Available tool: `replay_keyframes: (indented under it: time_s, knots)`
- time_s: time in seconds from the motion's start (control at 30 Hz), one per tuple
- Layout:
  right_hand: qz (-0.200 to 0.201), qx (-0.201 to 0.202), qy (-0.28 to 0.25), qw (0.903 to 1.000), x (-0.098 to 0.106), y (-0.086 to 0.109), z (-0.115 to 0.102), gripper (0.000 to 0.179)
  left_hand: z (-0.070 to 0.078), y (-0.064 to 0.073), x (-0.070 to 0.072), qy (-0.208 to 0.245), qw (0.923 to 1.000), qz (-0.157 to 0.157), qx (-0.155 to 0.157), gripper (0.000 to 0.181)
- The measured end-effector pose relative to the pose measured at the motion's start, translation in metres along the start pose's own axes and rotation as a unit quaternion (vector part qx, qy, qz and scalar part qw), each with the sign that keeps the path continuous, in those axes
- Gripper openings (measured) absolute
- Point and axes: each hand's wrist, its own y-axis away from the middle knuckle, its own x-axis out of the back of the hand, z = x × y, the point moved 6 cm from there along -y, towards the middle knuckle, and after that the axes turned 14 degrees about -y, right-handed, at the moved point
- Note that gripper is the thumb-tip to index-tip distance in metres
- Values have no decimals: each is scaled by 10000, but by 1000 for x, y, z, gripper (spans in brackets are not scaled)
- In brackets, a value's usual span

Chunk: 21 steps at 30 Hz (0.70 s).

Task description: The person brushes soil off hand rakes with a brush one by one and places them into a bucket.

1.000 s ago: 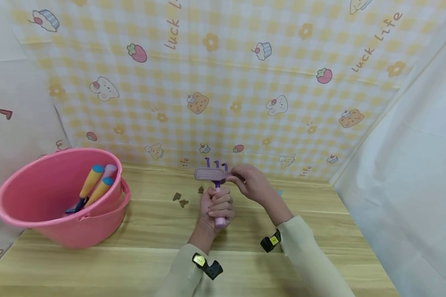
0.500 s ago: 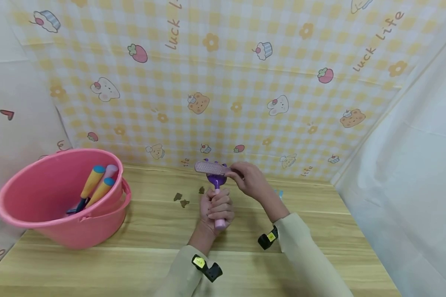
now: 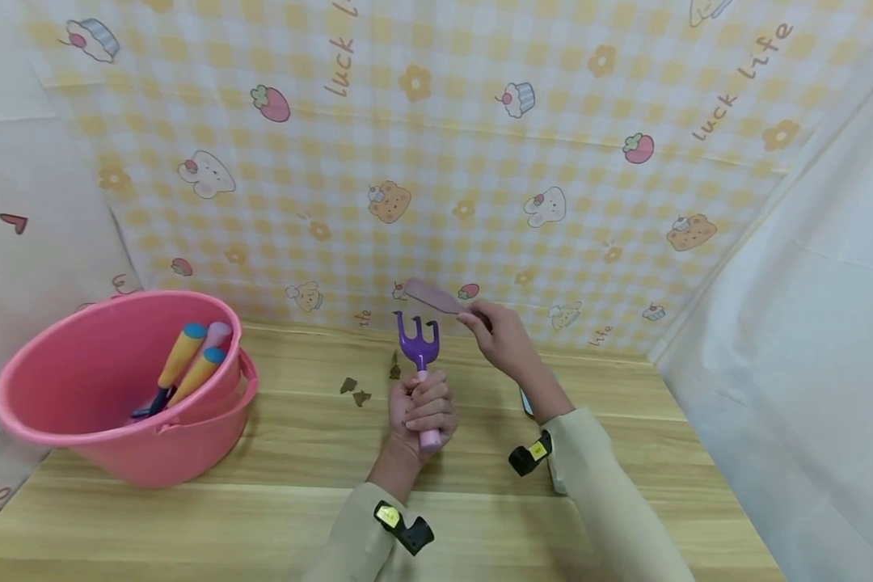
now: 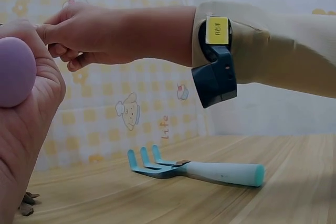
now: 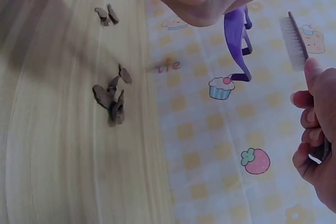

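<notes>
My left hand (image 3: 423, 411) grips the pink handle of a small garden hand rake (image 3: 419, 347), its purple tines standing upward. The handle's round lilac end shows in the left wrist view. My right hand (image 3: 500, 335) pinches a flat mauve brush (image 3: 435, 297) by its thin end. The brush is held above and apart from the tines, slightly blurred. Its fine bristles show in the right wrist view, near the purple tines. Below my right forearm lies a second hand rake (image 4: 226, 173), with turquoise tines and a pale handle. A brown fragment rests at its neck.
Several brown flakes (image 5: 110, 98) lie on the wooden table (image 3: 298, 453) just left of my left hand. At the left stands a pink bucket (image 3: 138, 457) holding tools with yellow and lilac handles. A checked cloth (image 3: 466, 162) hangs behind the table.
The brush has gone from in front of the purple tines to above them, and now tilts. The tines are uncovered. More of the turquoise rake shows beside my right forearm. My left hand barely moves.
</notes>
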Motion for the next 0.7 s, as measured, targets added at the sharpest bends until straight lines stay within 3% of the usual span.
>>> replay_keyframes:
  time_s: [0.43,0.7]
  knots:
    - [-1,-658,-553,9963,13,22,12,20,4,-1,-2,59,9997,175,-145,21]
    - [177,-850,-471,9951,25,35,28,21,8,-1,-8,107,9995,153,-269,22]
